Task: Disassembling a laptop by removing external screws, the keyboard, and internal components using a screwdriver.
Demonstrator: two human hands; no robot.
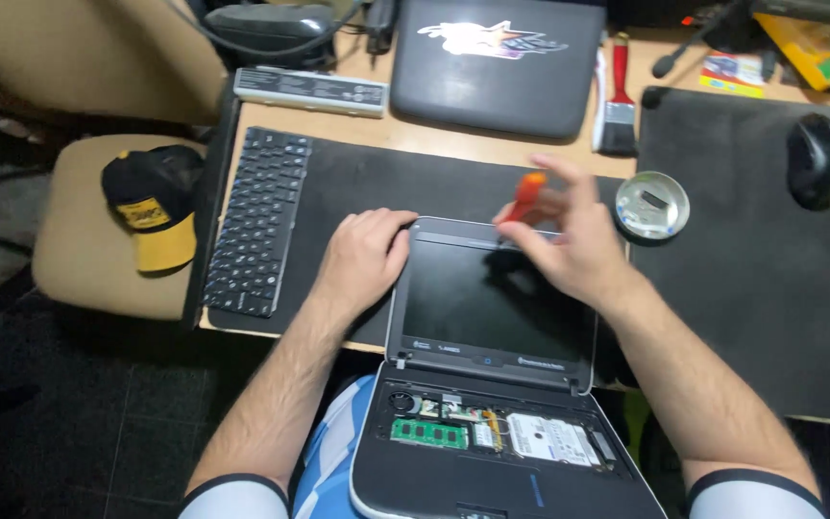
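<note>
A small grey laptop lies opened flat, its base resting on the person's lap and overhanging the near edge of the worktop, its lid and dark screen laid back on the black mat. The keyboard is out of the base, leaving a green memory module, a hard drive and thin cables exposed. The left hand is pressed, fingers curled, on the lid's top left corner. The right hand pinches an orange-handled tool at the lid's top edge; its tip is hidden, so its exact contact cannot be told. Judged risks: the tool could slip off the bezel and score the screen or crack the plastic frame if forced; the half-supported base could tip from the lap, straining the hinges; a sleeve or wrist could brush the exposed board and cables. Just right of the lid stands a small round metal dish, near enough to be knocked by the right hand, scattering whatever it holds. The removed black keyboard lies left on the mat, a long battery pack and a second closed laptop beyond, a paintbrush beside that, a mouse far right, and a cap on the chair.
</note>
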